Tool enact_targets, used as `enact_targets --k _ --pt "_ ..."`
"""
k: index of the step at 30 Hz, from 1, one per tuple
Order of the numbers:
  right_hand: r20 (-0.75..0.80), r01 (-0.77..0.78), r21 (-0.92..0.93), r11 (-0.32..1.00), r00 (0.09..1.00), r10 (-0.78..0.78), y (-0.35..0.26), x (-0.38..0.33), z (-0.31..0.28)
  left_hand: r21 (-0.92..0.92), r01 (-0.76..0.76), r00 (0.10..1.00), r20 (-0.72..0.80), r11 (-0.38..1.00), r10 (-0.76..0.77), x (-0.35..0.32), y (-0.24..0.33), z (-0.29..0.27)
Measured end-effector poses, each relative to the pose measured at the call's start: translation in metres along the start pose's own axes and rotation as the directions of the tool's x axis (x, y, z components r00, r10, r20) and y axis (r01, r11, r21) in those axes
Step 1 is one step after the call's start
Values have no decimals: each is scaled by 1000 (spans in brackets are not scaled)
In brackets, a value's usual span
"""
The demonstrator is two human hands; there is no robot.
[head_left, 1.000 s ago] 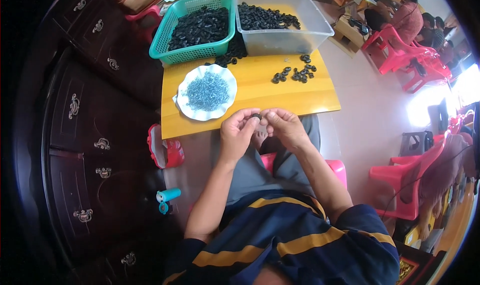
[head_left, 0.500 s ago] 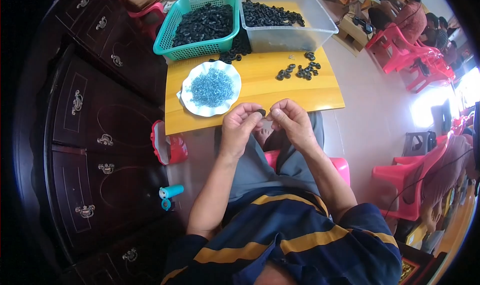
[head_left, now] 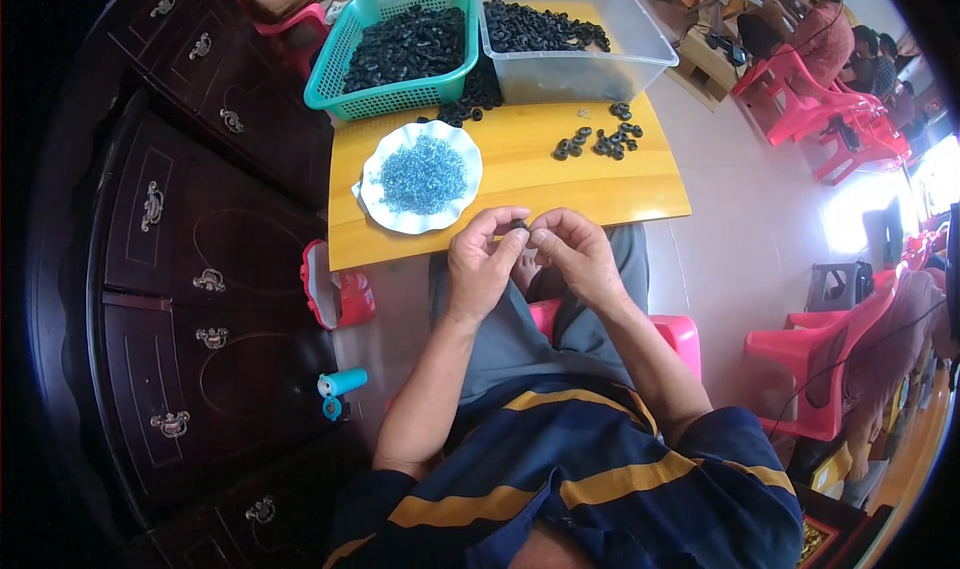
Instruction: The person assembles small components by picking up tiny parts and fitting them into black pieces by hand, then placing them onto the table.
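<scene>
Just off the near edge of the yellow wooden table (head_left: 560,191), my two hands meet above my lap. My left hand (head_left: 480,269) pinches a small black ring-like piece (head_left: 519,225) between thumb and fingers. My right hand (head_left: 582,261) is closed too, its thumb and forefinger pressed against the piece's right side; anything tiny between them is too small to make out. On the table to the left, a white wavy-rimmed plate (head_left: 376,206) holds a heap of small clear-blue bits (head_left: 422,174). Several loose black ring-like pieces (head_left: 614,147) lie at the right of the table.
At the table's far side stand a green mesh basket (head_left: 385,101) and a clear plastic bin (head_left: 580,81), both holding black pieces. Dark wooden cabinets (head_left: 230,229) line my left. A red bag (head_left: 350,299) and a teal flask (head_left: 345,381) are on the floor. Pink chairs (head_left: 800,354) and other people are at right.
My right hand has shifted slightly left, and its fingertips now touch the black piece in my left hand. The gap between the hands has closed.
</scene>
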State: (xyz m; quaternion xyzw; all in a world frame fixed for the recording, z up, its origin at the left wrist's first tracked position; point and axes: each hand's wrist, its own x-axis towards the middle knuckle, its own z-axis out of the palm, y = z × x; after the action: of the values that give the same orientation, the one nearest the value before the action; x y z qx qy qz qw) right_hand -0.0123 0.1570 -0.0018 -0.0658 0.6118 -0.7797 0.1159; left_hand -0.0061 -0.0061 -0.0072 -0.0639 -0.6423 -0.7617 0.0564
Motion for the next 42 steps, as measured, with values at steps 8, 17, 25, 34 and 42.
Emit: enact_targets --k 8,17,25,34,42 --pt "-65 73 -154 985 994 -83 -2 2 -12 26 20 998 -57 999 -19 -2 5 9" --pt "-62 136 -288 948 985 -160 -6 0 -17 156 34 997 57 987 -44 -4 -3 5" --pt "-16 122 -319 940 991 -134 -14 -2 -18 9 52 998 46 999 -53 -2 -4 7" --pt "116 -120 52 991 987 113 -15 4 -32 -93 149 983 119 984 -137 -5 3 6" --pt "92 -30 47 998 995 25 -16 0 -22 -97 137 987 95 986 -128 -2 5 4"
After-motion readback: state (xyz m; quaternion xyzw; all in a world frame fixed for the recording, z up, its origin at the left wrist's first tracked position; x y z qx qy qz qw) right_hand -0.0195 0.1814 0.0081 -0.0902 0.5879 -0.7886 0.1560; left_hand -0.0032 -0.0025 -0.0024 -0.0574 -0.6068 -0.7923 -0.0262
